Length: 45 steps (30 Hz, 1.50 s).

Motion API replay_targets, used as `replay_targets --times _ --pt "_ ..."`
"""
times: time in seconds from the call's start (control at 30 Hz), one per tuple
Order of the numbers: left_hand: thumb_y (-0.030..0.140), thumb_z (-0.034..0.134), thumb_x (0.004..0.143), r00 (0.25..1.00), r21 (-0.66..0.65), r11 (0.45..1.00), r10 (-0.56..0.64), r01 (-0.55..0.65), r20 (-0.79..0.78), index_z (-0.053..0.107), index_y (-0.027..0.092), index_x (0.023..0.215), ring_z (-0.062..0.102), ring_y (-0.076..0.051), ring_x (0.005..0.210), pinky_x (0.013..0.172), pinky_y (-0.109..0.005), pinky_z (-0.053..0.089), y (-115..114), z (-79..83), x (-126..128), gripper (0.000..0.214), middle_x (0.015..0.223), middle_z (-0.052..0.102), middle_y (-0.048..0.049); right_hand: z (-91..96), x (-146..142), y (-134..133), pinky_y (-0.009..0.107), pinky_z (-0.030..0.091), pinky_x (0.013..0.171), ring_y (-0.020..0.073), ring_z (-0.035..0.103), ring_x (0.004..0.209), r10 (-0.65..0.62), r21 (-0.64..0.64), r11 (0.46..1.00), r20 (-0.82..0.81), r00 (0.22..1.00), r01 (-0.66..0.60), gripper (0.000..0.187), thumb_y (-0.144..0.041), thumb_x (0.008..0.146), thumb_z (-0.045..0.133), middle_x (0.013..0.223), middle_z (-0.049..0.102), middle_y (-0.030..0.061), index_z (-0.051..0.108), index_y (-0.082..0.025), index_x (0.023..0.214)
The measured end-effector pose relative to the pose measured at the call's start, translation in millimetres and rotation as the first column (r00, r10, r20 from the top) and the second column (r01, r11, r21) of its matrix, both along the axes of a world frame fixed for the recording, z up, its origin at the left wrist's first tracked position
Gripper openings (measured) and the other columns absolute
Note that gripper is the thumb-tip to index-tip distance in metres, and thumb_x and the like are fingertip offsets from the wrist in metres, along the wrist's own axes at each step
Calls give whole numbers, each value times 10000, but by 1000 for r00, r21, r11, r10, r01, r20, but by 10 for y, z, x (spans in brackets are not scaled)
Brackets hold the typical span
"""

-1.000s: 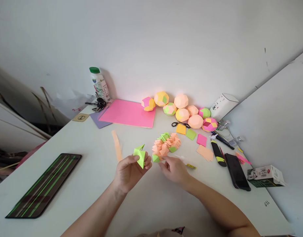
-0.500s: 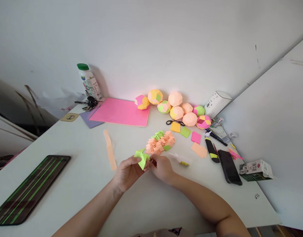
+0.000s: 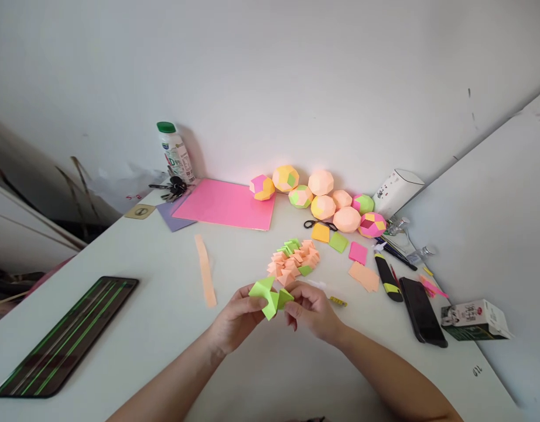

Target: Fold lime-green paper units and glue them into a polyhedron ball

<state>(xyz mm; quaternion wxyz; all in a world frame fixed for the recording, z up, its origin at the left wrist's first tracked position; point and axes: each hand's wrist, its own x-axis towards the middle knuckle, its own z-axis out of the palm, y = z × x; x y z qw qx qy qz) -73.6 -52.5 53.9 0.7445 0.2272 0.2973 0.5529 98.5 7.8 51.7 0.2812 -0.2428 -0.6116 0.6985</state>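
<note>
Both my hands meet over the white table [image 3: 133,328] near its front. My left hand [image 3: 235,319] pinches a folded green paper piece [image 3: 265,293]. My right hand [image 3: 311,310] pinches a second small green folded unit [image 3: 284,298] and presses it against the first one. Just behind my fingers lies a heap of folded orange and green paper units [image 3: 296,261].
Several paper balls [image 3: 323,202] sit along the wall, with a pink sheet [image 3: 226,204], a bottle [image 3: 173,151] and keys [image 3: 175,186] to their left. An orange strip [image 3: 206,278], sticky notes [image 3: 338,241], scissors [image 3: 318,224], a phone [image 3: 423,310], a small carton [image 3: 474,319] and a dark tablet [image 3: 68,337] also lie about.
My right hand picked a green unit from the heap's edge and brought it to the green piece in my left hand. Both hands now hold the pieces together.
</note>
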Motion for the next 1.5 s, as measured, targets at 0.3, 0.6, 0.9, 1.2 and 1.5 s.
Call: replay_targets --times 0.3,0.6,0.9,1.2,1.5 --pt "203 618 681 995 96 990 -102 100 8 668 136 775 609 -227 695 745 -364 387 -16 39 52 126 667 641 -56 55 47 22 239 437 420 79 535 478 65 -101 992 -123 990 -78 255 -334 861 575 750 543 14 567 -146 688" --pt "209 646 650 998 55 997 -57 58 -22 660 138 746 607 -224 674 719 -361 389 -13 -17 47 120 677 660 -74 34 52 34 237 433 425 88 534 491 99 -158 981 -109 989 -115 266 -332 877 556 714 544 15 606 -135 706" --pt "224 661 641 998 51 997 -60 61 -19 665 140 748 591 -221 676 699 -352 385 -4 -11 41 136 680 634 -65 34 55 53 237 428 408 87 529 482 88 -151 984 -81 993 -100 279 -340 869 564 730 539 23 612 -136 685" --pt "212 684 613 1000 -2 1000 -13 13 -16 675 147 737 541 -186 649 672 -325 372 -5 -31 35 140 643 608 -43 48 64 60 241 431 415 90 520 486 89 -147 984 -60 994 -97 277 -334 871 561 711 540 20 606 -140 677" --pt "183 686 622 1000 -15 1000 6 -7 -15 677 150 720 578 -197 655 687 -333 393 -9 10 47 104 646 636 -40 78 60 51 245 432 425 81 527 468 92 -167 981 -59 994 -101 277 -325 860 576 726 534 10 597 -144 651"
